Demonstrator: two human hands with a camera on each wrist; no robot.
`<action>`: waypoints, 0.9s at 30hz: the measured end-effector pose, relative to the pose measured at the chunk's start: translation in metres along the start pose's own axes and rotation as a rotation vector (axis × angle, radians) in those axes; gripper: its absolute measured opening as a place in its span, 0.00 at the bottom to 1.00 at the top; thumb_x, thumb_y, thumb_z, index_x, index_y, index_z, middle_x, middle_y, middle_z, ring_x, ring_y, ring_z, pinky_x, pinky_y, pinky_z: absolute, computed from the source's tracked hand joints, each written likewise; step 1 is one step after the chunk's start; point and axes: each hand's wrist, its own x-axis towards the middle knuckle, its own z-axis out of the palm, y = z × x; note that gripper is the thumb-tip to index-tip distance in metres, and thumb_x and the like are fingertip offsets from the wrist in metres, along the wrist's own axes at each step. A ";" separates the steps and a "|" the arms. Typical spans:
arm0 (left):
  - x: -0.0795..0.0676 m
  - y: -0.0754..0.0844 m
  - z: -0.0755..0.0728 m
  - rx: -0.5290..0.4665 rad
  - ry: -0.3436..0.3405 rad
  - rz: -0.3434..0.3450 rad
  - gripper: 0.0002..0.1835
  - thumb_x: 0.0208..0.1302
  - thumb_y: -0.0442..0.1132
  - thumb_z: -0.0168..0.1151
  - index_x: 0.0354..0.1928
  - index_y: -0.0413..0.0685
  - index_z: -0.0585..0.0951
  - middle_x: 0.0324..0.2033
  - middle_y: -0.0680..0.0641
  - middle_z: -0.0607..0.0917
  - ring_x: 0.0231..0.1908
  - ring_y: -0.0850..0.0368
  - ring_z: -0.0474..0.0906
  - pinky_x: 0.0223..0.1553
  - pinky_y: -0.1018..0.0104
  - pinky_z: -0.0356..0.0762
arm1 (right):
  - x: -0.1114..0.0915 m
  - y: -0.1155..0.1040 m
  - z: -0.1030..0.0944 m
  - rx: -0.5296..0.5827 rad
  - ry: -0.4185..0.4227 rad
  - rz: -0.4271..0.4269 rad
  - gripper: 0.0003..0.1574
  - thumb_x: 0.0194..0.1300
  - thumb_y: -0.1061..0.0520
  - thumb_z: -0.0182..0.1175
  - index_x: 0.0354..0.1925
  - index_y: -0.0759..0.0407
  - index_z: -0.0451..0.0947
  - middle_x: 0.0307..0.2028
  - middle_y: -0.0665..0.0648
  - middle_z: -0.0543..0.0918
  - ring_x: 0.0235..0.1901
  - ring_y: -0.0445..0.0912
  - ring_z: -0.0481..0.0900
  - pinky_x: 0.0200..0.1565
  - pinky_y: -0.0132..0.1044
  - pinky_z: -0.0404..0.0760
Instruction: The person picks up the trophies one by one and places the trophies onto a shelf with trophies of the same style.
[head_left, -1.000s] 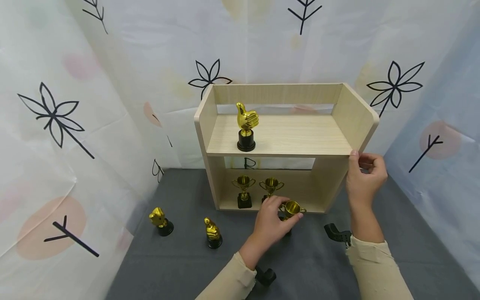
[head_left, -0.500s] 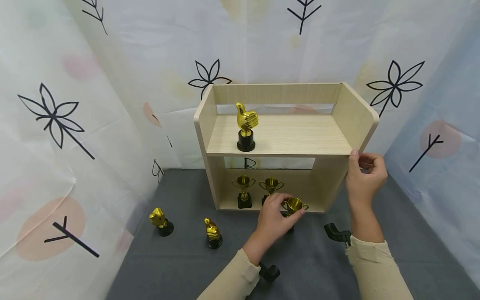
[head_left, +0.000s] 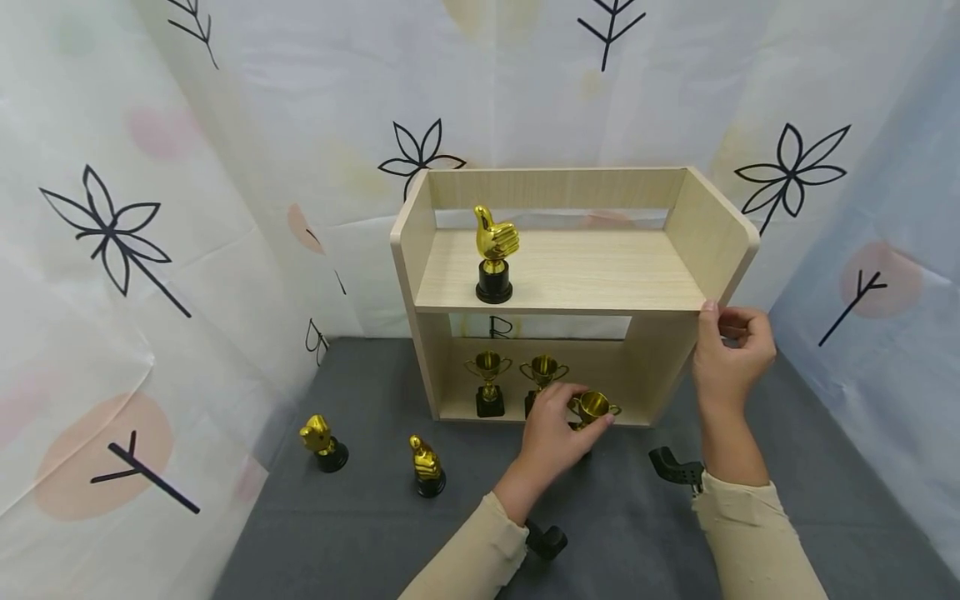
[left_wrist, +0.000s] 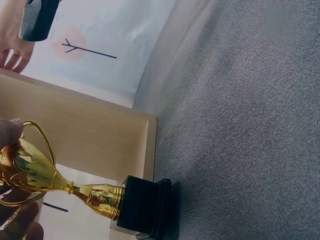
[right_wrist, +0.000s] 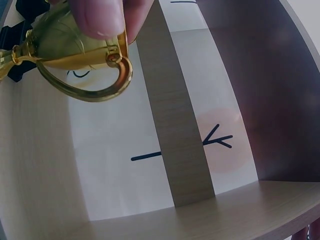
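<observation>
My left hand point(head_left: 553, 433) grips a small gold trophy cup point(head_left: 595, 405) by its bowl, thumb on the near side, just in front of the lower shelf. In the left wrist view, the cup's black base point(left_wrist: 142, 206) is close to the grey cloth and the shelf's front edge. My right hand point(head_left: 731, 362) holds the right side wall of the two-tier wooden shelf point(head_left: 570, 179), thumb on its front edge, fingers curled behind. Two similar trophy cups, a left one point(head_left: 489, 385) and a right one point(head_left: 542, 369), stand on the lower tier; my left hand partly hides the right one.
A gold thumbs-up trophy point(head_left: 494, 254) stands on the upper tier. Two more gold figures with black bases, a left one point(head_left: 324, 443) and a right one point(head_left: 427, 467), are on the grey cloth point(head_left: 360, 550) at left. Patterned fabric point(head_left: 247, 125) surrounds the table.
My left hand has moved slightly to the right and toward the shelf, carrying the trophy cup. The right hand stays on the shelf's side wall.
</observation>
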 end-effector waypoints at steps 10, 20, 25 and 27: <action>0.005 0.002 0.006 -0.011 0.007 -0.026 0.25 0.67 0.55 0.75 0.59 0.50 0.85 0.55 0.50 0.88 0.58 0.53 0.84 0.61 0.55 0.82 | 0.000 0.001 -0.001 -0.004 -0.001 0.004 0.12 0.69 0.56 0.67 0.31 0.39 0.78 0.30 0.34 0.77 0.32 0.31 0.76 0.34 0.23 0.74; 0.010 0.006 0.006 -0.028 0.019 -0.018 0.25 0.67 0.54 0.75 0.59 0.50 0.85 0.55 0.49 0.88 0.59 0.52 0.83 0.61 0.54 0.82 | 0.000 0.001 0.000 -0.002 0.007 0.010 0.14 0.69 0.56 0.67 0.30 0.37 0.77 0.30 0.34 0.77 0.31 0.31 0.75 0.34 0.24 0.73; 0.011 0.008 0.006 -0.041 0.028 -0.019 0.25 0.67 0.54 0.75 0.60 0.49 0.85 0.56 0.49 0.88 0.59 0.50 0.83 0.60 0.54 0.82 | 0.000 0.002 0.000 -0.005 0.007 0.009 0.14 0.68 0.56 0.67 0.30 0.37 0.77 0.30 0.34 0.76 0.31 0.31 0.76 0.34 0.23 0.74; 0.011 0.009 0.006 -0.038 0.029 -0.014 0.25 0.67 0.54 0.75 0.60 0.49 0.85 0.56 0.49 0.88 0.59 0.51 0.83 0.60 0.54 0.82 | 0.000 0.002 0.000 -0.006 0.004 0.009 0.13 0.69 0.56 0.67 0.30 0.38 0.77 0.30 0.35 0.76 0.32 0.31 0.76 0.34 0.23 0.75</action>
